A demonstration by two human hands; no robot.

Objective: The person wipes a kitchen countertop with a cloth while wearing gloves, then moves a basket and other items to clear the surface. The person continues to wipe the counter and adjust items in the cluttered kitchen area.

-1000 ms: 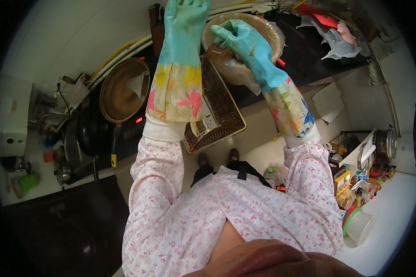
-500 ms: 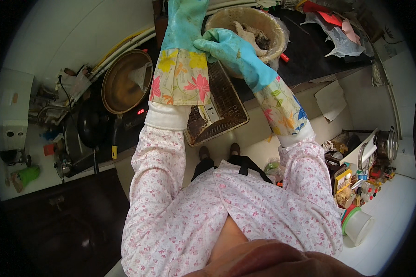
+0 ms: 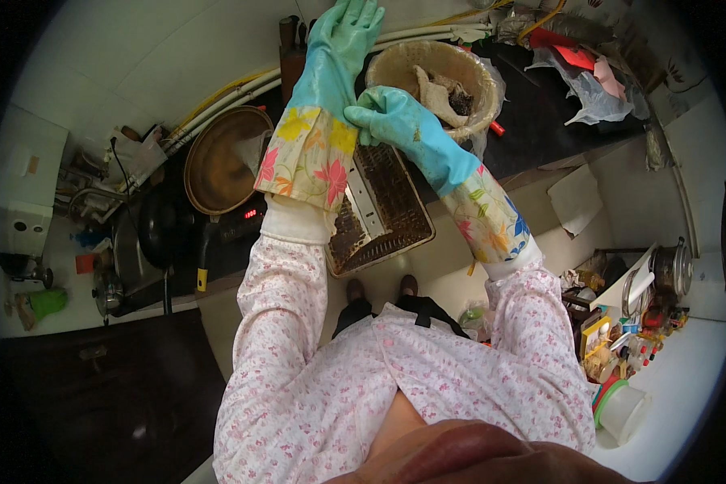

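Both hands wear turquoise rubber gloves with flowered cuffs. My left hand [image 3: 343, 40] is raised at the top with its fingers stretched out, holding nothing. Its flowered cuff [image 3: 308, 149] covers the end of the white sleeve. My right hand [image 3: 391, 113] reaches across, and its curled fingers grip the edge of the left glove where the turquoise meets the cuff. Below the hands is a grimy brown slatted basket [image 3: 403, 239] with a pale strip [image 3: 365, 202] inside. Behind my right hand, a beige basin [image 3: 490, 93] holds grey rags [image 3: 441, 103].
On the left are a brown round pan [image 3: 218, 165], a black pan [image 3: 160, 222] and a cooker with a lit red display [image 3: 250, 214]. Plastic bags [image 3: 589, 93] lie at the far right of the dark counter. A cluttered shelf [image 3: 613, 323] stands lower right.
The left hand has come lower into view, showing its spread fingers. The right hand has moved slightly down with it, still at the left glove. More of the pale strip shows.
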